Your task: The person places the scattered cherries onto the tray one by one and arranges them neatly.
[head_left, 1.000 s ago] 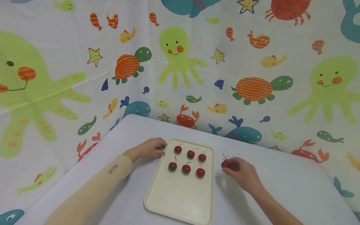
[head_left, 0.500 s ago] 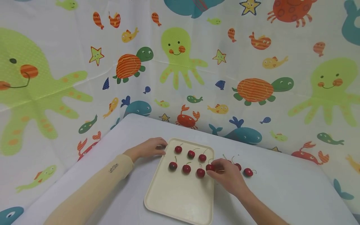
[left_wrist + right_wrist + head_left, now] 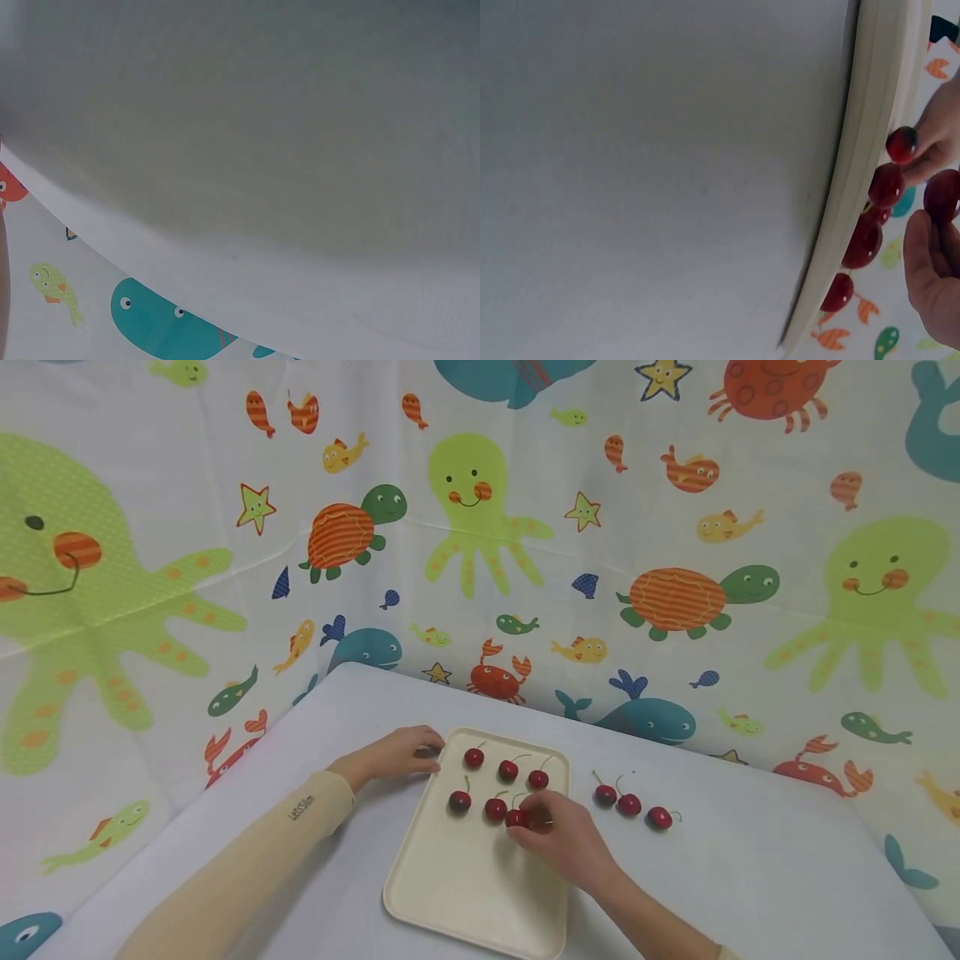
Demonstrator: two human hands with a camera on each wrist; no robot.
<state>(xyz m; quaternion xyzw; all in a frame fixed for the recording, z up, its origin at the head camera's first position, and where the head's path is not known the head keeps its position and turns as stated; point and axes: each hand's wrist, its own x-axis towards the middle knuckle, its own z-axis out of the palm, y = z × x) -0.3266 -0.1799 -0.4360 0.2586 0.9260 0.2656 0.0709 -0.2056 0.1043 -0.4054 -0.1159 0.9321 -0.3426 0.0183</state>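
Observation:
A cream rectangular tray [image 3: 480, 885] lies on the white table, bearing dark red cherries with stems. Three stand in its back row, among them a middle cherry [image 3: 508, 770]. Closer to me, a dark cherry [image 3: 460, 802] and another cherry [image 3: 495, 810] sit side by side. Low over the tray, my right hand [image 3: 566, 839] pinches a cherry [image 3: 517, 819] between thumb and fingers; the right wrist view shows this held cherry [image 3: 942, 196] at the fingertips. That hand hides part of the tray. My left hand [image 3: 397, 753] has its fingertips at the tray's left rim.
To the right of the tray, three loose cherries lie on the table: one cherry [image 3: 604, 795], a middle cherry [image 3: 629, 805] and a right-hand cherry [image 3: 660, 817]. A sea-animal curtain [image 3: 480, 560] hangs behind the table. The left wrist view shows mostly white tabletop [image 3: 300, 300].
My right hand has picked a cherry from the group right of the tray and carried it left across the tray's right rim. My left hand has stayed at the left rim.

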